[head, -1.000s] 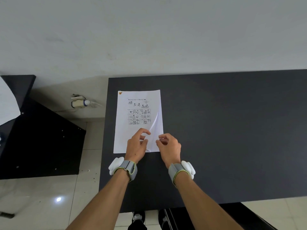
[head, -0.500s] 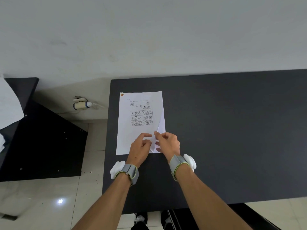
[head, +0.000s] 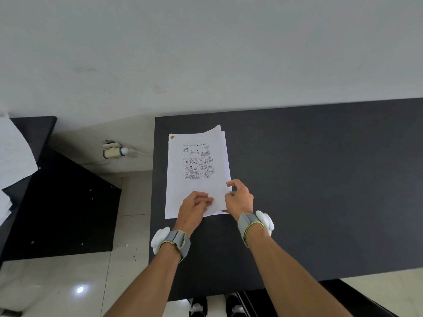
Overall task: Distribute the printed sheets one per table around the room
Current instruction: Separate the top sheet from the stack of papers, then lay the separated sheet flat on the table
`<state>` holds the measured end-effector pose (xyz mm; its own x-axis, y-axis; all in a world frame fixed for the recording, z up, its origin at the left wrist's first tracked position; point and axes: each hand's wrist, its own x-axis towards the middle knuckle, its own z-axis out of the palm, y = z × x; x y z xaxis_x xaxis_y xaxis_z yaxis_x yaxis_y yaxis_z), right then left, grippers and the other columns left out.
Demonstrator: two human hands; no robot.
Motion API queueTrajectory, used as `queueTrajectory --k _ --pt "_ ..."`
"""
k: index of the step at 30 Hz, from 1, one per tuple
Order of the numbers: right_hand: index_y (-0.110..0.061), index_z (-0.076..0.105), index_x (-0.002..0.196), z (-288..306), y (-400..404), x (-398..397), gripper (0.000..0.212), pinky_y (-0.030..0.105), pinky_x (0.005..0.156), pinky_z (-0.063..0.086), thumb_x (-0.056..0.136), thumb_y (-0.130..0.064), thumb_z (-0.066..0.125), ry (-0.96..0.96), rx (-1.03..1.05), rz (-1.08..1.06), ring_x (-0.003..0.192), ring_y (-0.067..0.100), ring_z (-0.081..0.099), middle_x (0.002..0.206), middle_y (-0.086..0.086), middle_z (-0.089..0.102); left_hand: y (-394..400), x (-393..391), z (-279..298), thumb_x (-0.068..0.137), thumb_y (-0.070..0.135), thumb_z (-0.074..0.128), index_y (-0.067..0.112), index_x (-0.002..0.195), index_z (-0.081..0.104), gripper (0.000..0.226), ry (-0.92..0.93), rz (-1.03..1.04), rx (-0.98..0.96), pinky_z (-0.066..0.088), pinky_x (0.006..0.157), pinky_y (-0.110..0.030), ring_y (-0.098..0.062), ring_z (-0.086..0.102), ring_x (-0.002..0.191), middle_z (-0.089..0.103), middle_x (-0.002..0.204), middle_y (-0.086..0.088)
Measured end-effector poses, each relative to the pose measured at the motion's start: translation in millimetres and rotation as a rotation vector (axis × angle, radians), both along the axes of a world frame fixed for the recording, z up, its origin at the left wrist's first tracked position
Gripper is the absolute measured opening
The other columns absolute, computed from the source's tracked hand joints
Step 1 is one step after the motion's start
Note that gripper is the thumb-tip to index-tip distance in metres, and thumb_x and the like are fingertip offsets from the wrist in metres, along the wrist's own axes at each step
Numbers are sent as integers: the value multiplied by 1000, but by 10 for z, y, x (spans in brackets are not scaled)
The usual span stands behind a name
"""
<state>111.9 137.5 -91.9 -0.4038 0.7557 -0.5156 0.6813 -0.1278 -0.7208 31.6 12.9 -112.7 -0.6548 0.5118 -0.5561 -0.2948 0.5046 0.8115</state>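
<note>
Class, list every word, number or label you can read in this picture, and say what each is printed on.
None can be read.
Top printed sheet: a heading line above cartoon panels, too small and blurred to read.
Wristbands: no lettering visible.
Bottle on the floor: no label legible.

Your bench point(head: 320, 179) has a matt, dark, smooth top with no glare. The printed sheets point(head: 196, 170) are thin white paper, uncoated and dull, their far right corner curling up. The floor point(head: 68, 282) is glossy tile (it mirrors a ceiling light). Your wristbands point(head: 177, 242) look like grey woven cloth carrying smooth white plastic pods. The wall point(head: 206, 53) is matt paint, faintly scuffed.
</note>
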Motion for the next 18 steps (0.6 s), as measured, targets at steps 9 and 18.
queueTrajectory --k 9,18 --pt "-25 62 98 255 96 110 37 40 63 65 83 1 41 99 -194 -84 87 26 69 94 4 73 -279 -433 144 85 35 68 10 137 40 64 341 -7 -393 39 102 -43 -31 37 132 39 137 -11" --pt "-24 55 105 448 300 281 31 44 84 59 88 -3 41 -1 -83 -17 99 32 67 109 7 68 -277 -606 395 87 6 63 19 113 57 29 90 50 -70 55 79 -34 -24 72 95 76 104 -4"
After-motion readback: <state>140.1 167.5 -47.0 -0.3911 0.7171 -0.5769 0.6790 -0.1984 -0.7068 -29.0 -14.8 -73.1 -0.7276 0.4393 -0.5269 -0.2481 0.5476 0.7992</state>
